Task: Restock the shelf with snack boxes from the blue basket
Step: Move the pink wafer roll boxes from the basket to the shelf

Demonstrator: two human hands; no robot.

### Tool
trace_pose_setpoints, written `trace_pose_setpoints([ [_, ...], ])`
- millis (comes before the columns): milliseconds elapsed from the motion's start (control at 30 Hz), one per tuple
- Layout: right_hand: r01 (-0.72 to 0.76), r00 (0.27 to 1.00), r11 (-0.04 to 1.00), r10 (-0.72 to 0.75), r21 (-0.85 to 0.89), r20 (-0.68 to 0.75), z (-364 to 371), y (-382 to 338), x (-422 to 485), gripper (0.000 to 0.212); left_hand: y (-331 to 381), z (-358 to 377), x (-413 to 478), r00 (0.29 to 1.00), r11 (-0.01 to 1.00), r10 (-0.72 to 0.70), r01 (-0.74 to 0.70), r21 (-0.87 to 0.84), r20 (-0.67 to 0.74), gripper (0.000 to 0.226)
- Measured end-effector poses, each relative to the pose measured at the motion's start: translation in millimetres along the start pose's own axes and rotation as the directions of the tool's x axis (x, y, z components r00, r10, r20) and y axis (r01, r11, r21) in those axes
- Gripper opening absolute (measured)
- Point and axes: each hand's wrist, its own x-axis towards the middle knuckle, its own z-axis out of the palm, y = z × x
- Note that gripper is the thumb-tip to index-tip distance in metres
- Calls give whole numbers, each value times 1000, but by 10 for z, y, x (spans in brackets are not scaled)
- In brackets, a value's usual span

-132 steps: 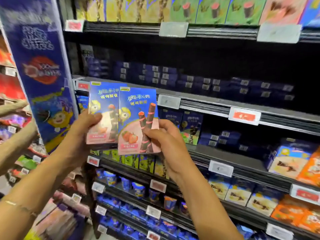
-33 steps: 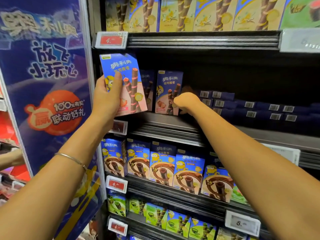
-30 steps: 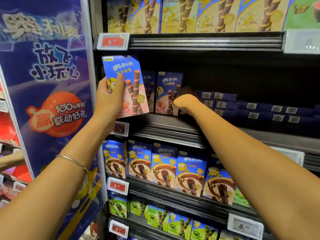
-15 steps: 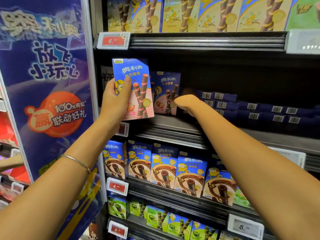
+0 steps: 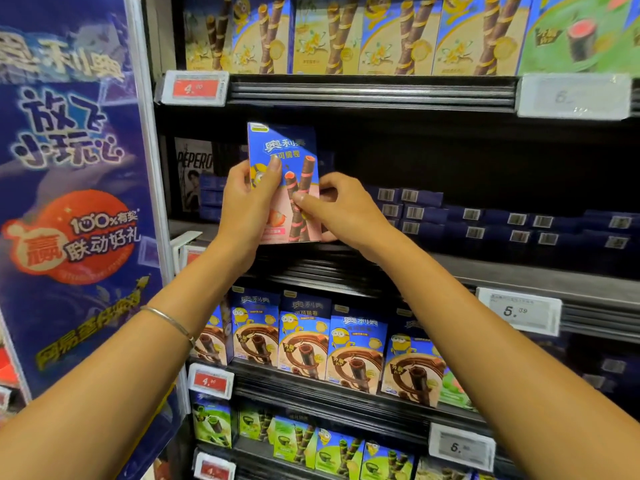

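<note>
Snack box (image 5: 289, 147): blue and pink, upright, front face toward the camera, held between both hands at the front edge of the middle shelf (image 5: 519, 271). Its lower edge is level with the shelf front; contact with the shelf cannot be confirmed.

Left hand (image 5: 247, 206): grips the box's left edge. The thumb lies across the front face; the remaining fingers (image 5: 239, 174) wrap behind the box and are mostly hidden. A thin bracelet (image 5: 169, 322) sits on this wrist.

Right hand: (image 5: 341, 209) pinches the box's right side. The thumb presses the front face over the printed wafer rolls, and the curled fingers close round the right edge.

Relative to the fingers:
- Behind and right of the right fingers: stacked dark blue boxes (image 5: 485, 223), barcodes facing out, well back on the same shelf.
- Above both sets of fingers: a row of yellow boxes (image 5: 329, 32) and a red price tag (image 5: 194, 88).
- Below the fingers: a row of chocolate-print boxes (image 5: 304, 337), then green boxes (image 5: 301, 441) lower down.
- Left of the left fingers: a blue promotional banner (image 5: 69, 168).
</note>
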Motion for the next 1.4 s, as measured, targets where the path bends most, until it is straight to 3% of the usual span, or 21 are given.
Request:
trace_pose_setpoints([
  [200, -44, 999, 999, 44, 7, 12, -231, 104, -57, 32, -64, 72, 81, 998, 999, -51, 51, 0, -24, 42],
  [433, -82, 983, 992, 64, -100, -172, -631, 337, -10, 20, -183, -139, 185, 995, 979, 33, -13, 204, -95, 18],
  [533, -180, 953, 970, 131, -163, -273, -767, 447, 53, 25, -229, -193, 197, 993, 975, 25, 2, 222, -119, 12],
  [700, -364, 905, 911, 295, -196, -308, -832, 616, 139, 26, -243, -217, 228, 992, 975, 24, 5, 224, -127, 18],
  [800, -383, 897, 885, 287, -267, -336, -818, 653, 221, 27, -195, -203, 244, 991, 980, -11, 36, 194, -132, 27],
  [933, -401, 905, 851, 312, -338, -288, -745, 692, 346, 24, -169, -215, 269, 992, 986, -12, 32, 165, -122, 17],
  [1033, -392, 915, 807, 289, -442, -283, -697, 659, 438, 16, -162, -230, 277, 992, 987, -23, 43, 157, -127, 22],
  [1167, -399, 911, 768, 273, -500, -309, -642, 624, 559, 41, -153, -238, 278, 992, 986, -28, 47, 159, -120, 30],
  [1400, -375, 917, 735, 204, -565, -342, -495, 666, 651, 37, -157, -226, 263, 991, 989, -37, 55, 140, -130, 31],
])
